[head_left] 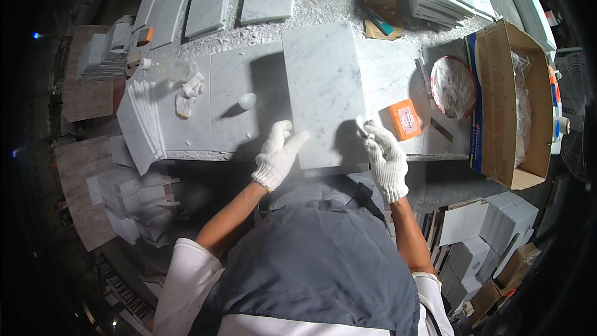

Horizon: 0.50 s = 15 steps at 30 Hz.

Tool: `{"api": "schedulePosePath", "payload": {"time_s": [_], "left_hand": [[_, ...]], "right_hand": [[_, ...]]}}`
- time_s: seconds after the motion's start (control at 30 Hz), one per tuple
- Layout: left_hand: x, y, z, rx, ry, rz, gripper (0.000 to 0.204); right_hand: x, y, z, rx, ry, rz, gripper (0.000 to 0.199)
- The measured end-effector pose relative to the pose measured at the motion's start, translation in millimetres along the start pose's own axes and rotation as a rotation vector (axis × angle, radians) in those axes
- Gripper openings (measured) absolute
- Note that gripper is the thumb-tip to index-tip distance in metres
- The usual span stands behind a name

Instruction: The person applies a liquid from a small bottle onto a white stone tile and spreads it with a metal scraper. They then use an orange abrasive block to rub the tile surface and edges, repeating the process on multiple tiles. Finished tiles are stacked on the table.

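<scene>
A pale grey-veined marble tile (324, 87) lies lengthwise in front of me, its near end by the table's front edge. At its left long edge is my left hand (278, 154) in a white knit glove. The thumb stretches over the tile's surface, apart from the bent fingers; it seems to touch the stone. Over the near right corner, my gloved right hand (385, 158) is closed in a pinch. A small, thin, partly dark thing shows at its fingertips, too small to name. An orange box (405, 119) lies just right of that hand.
A round bowl (454, 87) of white scraps and a cardboard box (532, 109) stand right. Leftward are a small white cup (247, 101), a crumpled glove (189, 95), a clear bottle (168, 70) and leaning tiles (142, 124). A teal-handled tool (379, 23) lies beyond.
</scene>
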State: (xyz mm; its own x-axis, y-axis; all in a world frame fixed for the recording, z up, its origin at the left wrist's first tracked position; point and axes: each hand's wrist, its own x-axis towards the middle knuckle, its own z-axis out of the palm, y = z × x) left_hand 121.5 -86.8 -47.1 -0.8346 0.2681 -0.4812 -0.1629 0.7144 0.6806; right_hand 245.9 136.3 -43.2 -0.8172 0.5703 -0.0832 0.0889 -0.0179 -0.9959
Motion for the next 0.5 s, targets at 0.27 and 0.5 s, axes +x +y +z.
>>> {"api": "schedulePosePath", "payload": {"time_s": [0.27, 0.5], "left_hand": [[-4.0, 3.1, -1.3, 0.029, -0.018, -0.017, 0.069], [-9.0, 1.1, -0.2, 0.026, -0.010, 0.033, 0.065]], "right_hand": [[84.4, -42.3, 30.0, -0.932, -0.131, -0.455, 0.029], [130.2, -34.4, 69.1, -1.336, -0.236, -0.463, 0.018]]}}
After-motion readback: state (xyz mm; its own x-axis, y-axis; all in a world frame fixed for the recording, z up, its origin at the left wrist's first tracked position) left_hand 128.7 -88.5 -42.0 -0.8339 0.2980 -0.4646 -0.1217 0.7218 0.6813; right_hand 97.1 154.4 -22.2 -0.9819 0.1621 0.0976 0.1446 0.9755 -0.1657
